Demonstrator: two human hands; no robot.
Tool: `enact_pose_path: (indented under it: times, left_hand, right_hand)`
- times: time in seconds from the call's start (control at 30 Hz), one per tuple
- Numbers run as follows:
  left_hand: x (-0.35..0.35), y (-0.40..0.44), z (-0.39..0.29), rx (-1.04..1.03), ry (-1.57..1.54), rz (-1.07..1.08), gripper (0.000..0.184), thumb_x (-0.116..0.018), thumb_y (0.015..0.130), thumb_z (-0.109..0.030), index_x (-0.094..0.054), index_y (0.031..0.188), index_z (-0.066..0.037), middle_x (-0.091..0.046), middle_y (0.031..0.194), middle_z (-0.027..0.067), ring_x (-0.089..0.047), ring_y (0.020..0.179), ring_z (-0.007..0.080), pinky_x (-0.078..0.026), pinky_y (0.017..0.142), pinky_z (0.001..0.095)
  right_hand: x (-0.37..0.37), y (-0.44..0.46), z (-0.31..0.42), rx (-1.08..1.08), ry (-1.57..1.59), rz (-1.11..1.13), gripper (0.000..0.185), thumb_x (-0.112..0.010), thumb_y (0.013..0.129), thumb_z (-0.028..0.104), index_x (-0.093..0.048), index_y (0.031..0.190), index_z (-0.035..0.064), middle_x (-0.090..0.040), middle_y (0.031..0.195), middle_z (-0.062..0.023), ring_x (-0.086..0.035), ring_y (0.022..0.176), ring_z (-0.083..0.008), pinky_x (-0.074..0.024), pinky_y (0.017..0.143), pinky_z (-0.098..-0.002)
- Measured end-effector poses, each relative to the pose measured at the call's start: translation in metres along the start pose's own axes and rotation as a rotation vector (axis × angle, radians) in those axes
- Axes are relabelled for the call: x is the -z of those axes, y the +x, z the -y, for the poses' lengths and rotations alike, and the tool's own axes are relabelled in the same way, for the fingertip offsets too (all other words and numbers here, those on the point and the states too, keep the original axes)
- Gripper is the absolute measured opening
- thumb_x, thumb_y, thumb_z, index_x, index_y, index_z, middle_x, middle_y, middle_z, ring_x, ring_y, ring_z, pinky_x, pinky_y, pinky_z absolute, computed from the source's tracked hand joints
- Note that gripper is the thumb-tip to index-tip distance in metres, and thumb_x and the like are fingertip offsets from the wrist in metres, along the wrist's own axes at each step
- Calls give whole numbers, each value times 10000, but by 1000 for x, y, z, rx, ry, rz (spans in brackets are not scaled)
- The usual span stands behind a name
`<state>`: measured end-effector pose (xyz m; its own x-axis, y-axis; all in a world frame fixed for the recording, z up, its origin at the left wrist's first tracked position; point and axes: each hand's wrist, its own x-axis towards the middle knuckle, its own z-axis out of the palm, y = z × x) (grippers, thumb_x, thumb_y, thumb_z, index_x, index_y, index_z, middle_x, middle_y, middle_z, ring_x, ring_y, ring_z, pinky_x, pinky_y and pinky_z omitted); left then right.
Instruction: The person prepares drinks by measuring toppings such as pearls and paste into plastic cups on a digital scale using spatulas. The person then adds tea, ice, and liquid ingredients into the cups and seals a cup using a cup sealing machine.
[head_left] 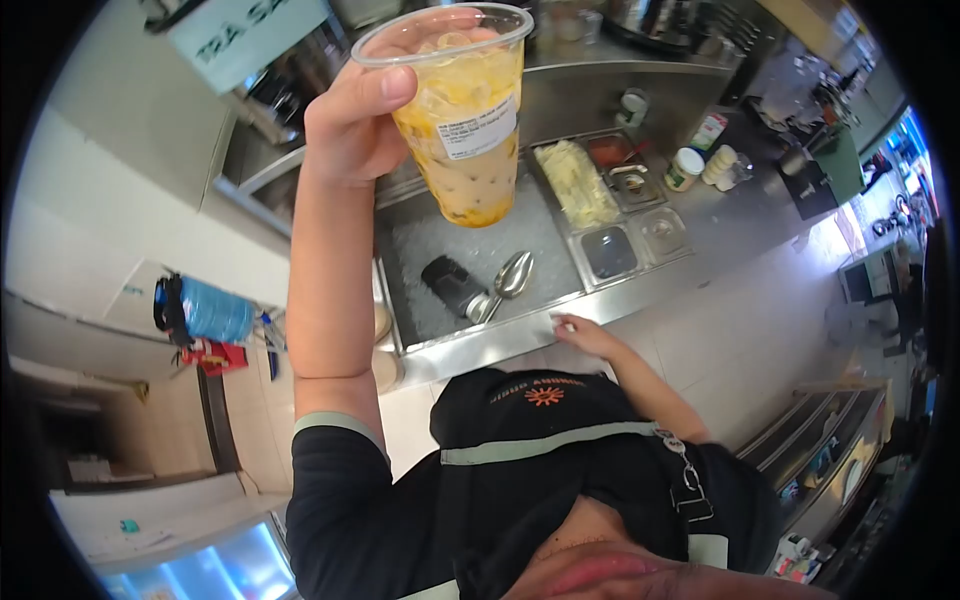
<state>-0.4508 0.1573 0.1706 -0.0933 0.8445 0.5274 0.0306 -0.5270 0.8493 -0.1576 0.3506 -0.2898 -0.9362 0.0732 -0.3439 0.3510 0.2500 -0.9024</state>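
My left hand (355, 115) is raised high and wrapped round a clear plastic cup (460, 180), its thumb below the rim. The cup has no lid and holds ice and a milky, yellow-streaked drink. A printed white label sticks to its side. Lower down, my right hand (588, 337) is beside the front edge of the steel counter (490, 335), fingers loosely apart and holding nothing I can see. An ice bin (420, 235) set into the counter contains a metal scoop (513, 275) and a black-handled tool (455, 287) lying on the ice.
Right of the bin are a tray of pale yellow pieces (577, 185) and several small steel containers (608, 252). A white-lidded jar (685, 168) stands farther right. At left is a blue water bottle (218, 308). A shelf unit (820, 440) stands at the lower right.
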Motion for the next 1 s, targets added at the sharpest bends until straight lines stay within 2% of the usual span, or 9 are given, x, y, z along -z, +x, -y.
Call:
enact_pose_path:
  times: [0.1,0.17,0.2,0.23,0.43,0.57,0.77,0.9,1.0]
  left_hand:
    - [-32,66,28,-15,-112,126,973,-676,774,-486,-313,1461,100,-451,1426,270,-505,1274,373,-411,1057,449]
    - [-66,111,51,10,-174,124,981,-671,772,-491,-305,1468,96,-451,1427,274,-510,1268,376,-413,1057,452]
    - [-90,135,66,-46,-345,154,803,-683,777,-370,-436,1379,100,-572,1309,258,-595,1189,339,-467,1028,414]
    - [-108,159,79,-54,-345,182,803,-683,777,-370,-436,1379,100,-572,1309,258,-595,1189,339,-467,1028,414]
    - [-229,289,165,-64,-466,334,793,-694,772,-353,-443,1380,90,-577,1304,249,-598,1184,337,-464,1032,433]
    - [-304,364,220,-36,-532,370,800,-706,762,-353,-448,1376,90,-579,1303,244,-598,1180,338,-463,1033,442]
    - [-389,467,312,17,-410,270,775,-744,736,-308,-474,1351,79,-596,1283,223,-605,1166,319,-460,1034,417]
    - [-436,532,397,-4,-279,115,737,-788,714,-224,-491,1333,42,-600,1260,188,-588,1174,288,-445,1031,390]
    - [-457,593,465,-20,-303,119,715,-789,702,-185,-499,1322,25,-606,1236,171,-585,1169,285,-443,1029,398]
  right_hand:
    - [33,-97,-73,-315,312,-145,504,-588,962,323,-498,1404,99,-658,1126,-36,-634,905,-143,-489,660,-281]
    - [48,-165,-173,-351,382,-424,404,-567,964,281,-557,1321,91,-677,970,-34,-638,750,-141,-471,558,-273]
    - [56,-211,-186,-510,438,-594,355,-554,960,259,-581,1270,87,-672,904,-34,-621,684,-140,-452,514,-268]
    - [58,-244,-272,-479,455,-743,327,-533,955,242,-590,1237,86,-666,890,-42,-613,670,-140,-446,505,-271]
    - [109,-453,-341,-841,737,-1134,342,-551,886,192,-579,1211,87,-633,871,-49,-597,646,-172,-410,504,-318]
    - [148,-511,-353,-762,792,-1286,329,-546,894,190,-575,1213,112,-628,917,-36,-598,676,-164,-408,528,-337]
    - [231,-517,-361,-733,889,-1310,317,-541,915,222,-584,1218,140,-639,907,-24,-630,733,-163,-431,577,-311]
    - [266,-525,-441,-797,961,-1327,313,-540,919,236,-599,1213,146,-658,929,-39,-644,776,-165,-452,604,-341]
    - [280,-559,-495,-973,848,-1070,314,-536,925,238,-605,1217,146,-672,970,-71,-654,799,-197,-497,668,-388]
